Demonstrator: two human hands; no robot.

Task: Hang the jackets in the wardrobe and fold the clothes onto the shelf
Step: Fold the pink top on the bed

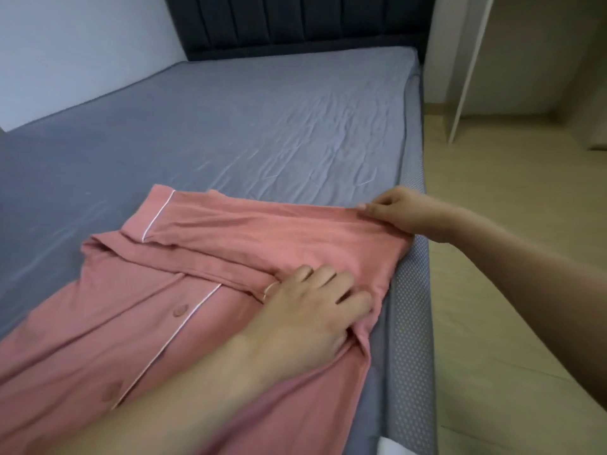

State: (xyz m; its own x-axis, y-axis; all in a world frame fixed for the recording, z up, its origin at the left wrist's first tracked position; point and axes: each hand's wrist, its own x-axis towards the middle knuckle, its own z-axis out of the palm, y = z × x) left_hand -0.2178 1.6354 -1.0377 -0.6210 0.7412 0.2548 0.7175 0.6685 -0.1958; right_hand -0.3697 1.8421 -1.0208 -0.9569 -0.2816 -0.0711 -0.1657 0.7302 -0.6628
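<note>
Pink pyjama-style shirt (184, 290) with white piping lies spread on the bed (230, 126), near its right edge, button placket up, collar end toward the left of view. One side of it is already turned over the body, making a long fold.

Left hand (312, 310) lies flat on the shirt, fingers spread apart, palm pressing the cloth where the fold crosses the front; it grips nothing. Right hand (404, 211) is closed in a pinch on the far corner of the folded edge, right at the bed's side, pulling it taut.

Step in hand, as judged: squaring up the side fold. To do it well, the left hand should stay as the anchor while the right draws the edge straight and parallel to the placket, then lays it down with no slack; smooth from the anchor outward so creases run off the end. A wrinkle shows near the left fingers and wants flattening first.

Edges and room: the shirt's right side sits at the mattress edge, just beside the drop to the floor (509, 290), so cloth could slide off if pulled further that way. Grey sheet beyond and to the left of the shirt is open, good room to shift the shirt inward. White upright panel (466, 70) stands beyond the bed's far right corner, well apart.
</note>
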